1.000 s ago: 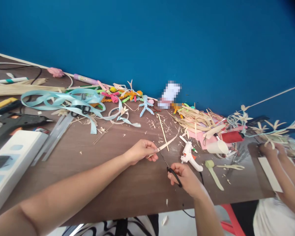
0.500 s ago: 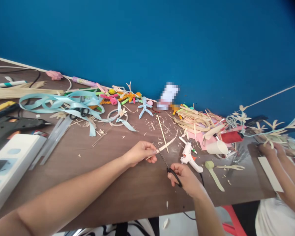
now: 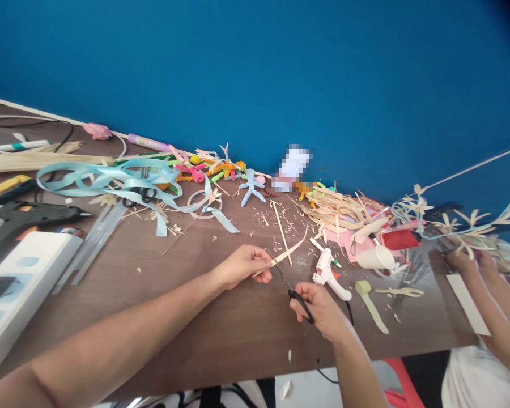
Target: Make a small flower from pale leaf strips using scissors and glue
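Near the middle of the table, my left hand (image 3: 253, 263) pinches a thin, pale strip (image 3: 289, 251) that looks like dried husk; its curved, pointed end reaches up to the right. My right hand (image 3: 312, 306) grips a pair of black-handled scissors (image 3: 301, 305). The blades slant up to the left and meet the strip close to my left fingertips. Whether they are parted there is too fine to tell. A thin pale stick (image 3: 281, 229) lies on the table just beyond the strip. Right of it rests a white glue gun (image 3: 328, 272).
Light blue ribbon (image 3: 110, 178), a black glue gun (image 3: 29, 218) and a white power strip (image 3: 38, 283) lie left. A husk pile (image 3: 340, 207), red roll (image 3: 402, 239) and green tape roll (image 3: 363, 287) are right. Another person's hands (image 3: 467, 260) work at far right, against the blue wall (image 3: 255, 73).
Both hands, the strip and the scissors keep nearly the same position. The whole view has shifted very slightly.
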`<act>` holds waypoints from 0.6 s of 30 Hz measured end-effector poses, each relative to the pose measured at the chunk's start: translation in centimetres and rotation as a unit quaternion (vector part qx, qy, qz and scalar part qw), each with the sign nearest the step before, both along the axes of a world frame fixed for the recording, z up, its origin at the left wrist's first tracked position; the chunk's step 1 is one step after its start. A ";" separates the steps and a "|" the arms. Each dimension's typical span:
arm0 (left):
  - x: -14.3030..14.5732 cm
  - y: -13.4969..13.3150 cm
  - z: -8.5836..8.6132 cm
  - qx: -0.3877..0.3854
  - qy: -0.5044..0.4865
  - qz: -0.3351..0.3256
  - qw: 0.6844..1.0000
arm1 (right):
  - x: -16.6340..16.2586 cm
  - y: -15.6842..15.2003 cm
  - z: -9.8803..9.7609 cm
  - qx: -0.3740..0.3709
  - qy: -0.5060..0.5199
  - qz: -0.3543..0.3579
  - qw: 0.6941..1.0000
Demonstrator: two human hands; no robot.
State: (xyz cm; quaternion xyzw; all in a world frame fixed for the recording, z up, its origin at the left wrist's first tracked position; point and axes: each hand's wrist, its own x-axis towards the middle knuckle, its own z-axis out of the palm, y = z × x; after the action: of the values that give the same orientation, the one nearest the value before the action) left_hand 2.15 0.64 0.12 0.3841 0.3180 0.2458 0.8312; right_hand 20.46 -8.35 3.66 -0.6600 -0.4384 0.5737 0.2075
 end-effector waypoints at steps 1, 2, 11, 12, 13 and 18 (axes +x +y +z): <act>0.0 0.0 0.0 0.000 -0.001 -0.001 1.000 | 0.0 0.0 -0.1 0.004 -0.004 -0.002 1.000; 0.0 0.0 -0.1 0.001 -0.004 0.000 1.000 | 0.0 -0.1 -0.2 0.009 -0.009 -0.004 1.000; 0.0 0.6 -0.6 -0.094 -0.095 0.131 0.982 | -2.4 0.6 -2.0 0.116 0.064 -0.114 0.985; 0.0 0.7 -0.7 -0.101 -0.111 0.146 0.978 | -2.8 0.8 -2.2 0.131 0.072 -0.118 0.982; 0.0 0.8 -0.7 -0.104 -0.122 0.156 0.975 | -3.3 1.0 -2.5 0.143 0.076 -0.120 0.980; 0.1 0.8 -0.9 -0.085 -0.122 0.174 0.973 | -4.6 1.7 -3.6 0.168 0.094 -0.136 0.972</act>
State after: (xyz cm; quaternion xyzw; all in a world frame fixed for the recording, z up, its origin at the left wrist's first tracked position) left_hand 2.24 1.39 -0.78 0.2176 0.2961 0.4040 0.8377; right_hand 15.89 -6.65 0.03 -0.6120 -0.4134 0.5176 0.4320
